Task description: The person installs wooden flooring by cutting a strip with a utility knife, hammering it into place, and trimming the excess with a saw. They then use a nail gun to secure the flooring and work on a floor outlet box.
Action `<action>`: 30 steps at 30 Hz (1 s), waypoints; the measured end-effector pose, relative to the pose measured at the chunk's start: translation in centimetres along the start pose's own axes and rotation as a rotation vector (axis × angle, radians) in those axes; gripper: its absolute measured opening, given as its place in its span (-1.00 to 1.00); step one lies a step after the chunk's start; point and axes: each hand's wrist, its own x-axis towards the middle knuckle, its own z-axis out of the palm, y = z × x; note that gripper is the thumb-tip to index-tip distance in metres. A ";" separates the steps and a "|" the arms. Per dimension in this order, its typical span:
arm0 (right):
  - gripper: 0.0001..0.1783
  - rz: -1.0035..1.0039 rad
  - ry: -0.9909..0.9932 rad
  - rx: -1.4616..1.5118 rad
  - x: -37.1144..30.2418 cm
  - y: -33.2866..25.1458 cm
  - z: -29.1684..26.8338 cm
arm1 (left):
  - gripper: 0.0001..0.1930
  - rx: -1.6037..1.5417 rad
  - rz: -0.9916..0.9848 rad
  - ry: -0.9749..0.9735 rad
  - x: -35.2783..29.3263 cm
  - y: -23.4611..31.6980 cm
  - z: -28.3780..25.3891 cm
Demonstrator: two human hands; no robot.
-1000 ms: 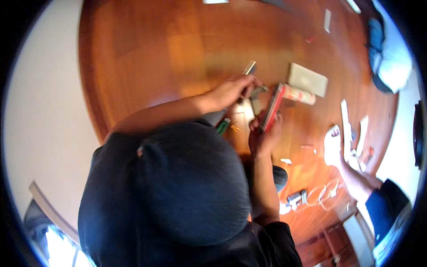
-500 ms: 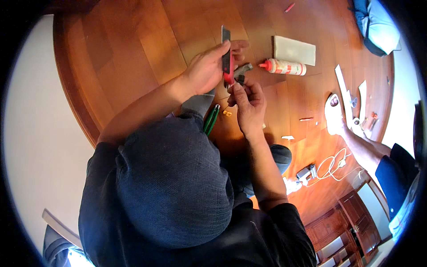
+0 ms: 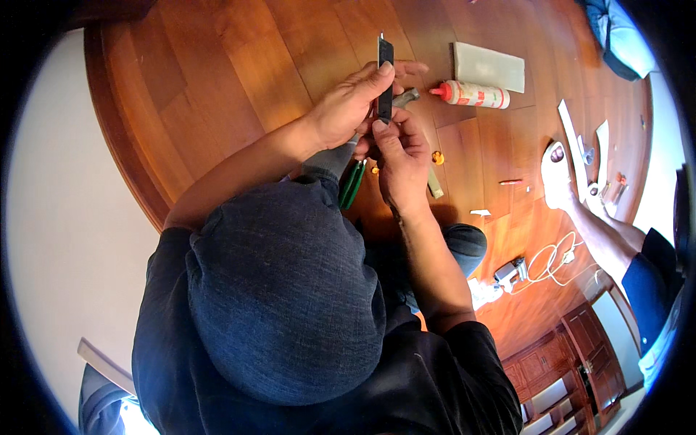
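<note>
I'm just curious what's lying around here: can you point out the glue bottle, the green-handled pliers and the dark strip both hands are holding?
glue bottle (image 3: 475, 93): head view, middle of its pale body.
green-handled pliers (image 3: 353, 184): head view, on the green handles.
dark strip (image 3: 385, 76): head view, mid-length, between the hands.

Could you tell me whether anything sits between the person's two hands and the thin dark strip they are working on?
Nothing visible does. The left hand and the right hand both already grip the dark strip, held upright over the wooden floor. The glue bottle and green pliers lie off to the sides.
</note>
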 end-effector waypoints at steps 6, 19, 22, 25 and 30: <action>-0.75 -0.033 0.016 -0.054 0.0 0.0 0.1 | -0.37 0.045 0.046 0.011 -0.1 0.6 0.9; -0.79 -0.034 0.079 -0.068 0.3 0.1 -1.1 | -0.39 0.040 0.177 0.028 1.2 -0.4 -0.5; -0.81 0.056 0.096 0.060 -1.3 -0.5 -2.3 | -0.44 -0.297 0.236 0.148 2.0 0.6 -2.5; -0.79 0.248 0.062 -0.067 -3.2 -0.6 -3.2 | -0.57 -0.502 0.311 0.207 2.2 1.5 -4.3; -0.79 0.253 0.011 -0.117 -4.3 0.4 -3.3 | -0.51 -0.445 0.373 0.248 2.8 1.1 -4.8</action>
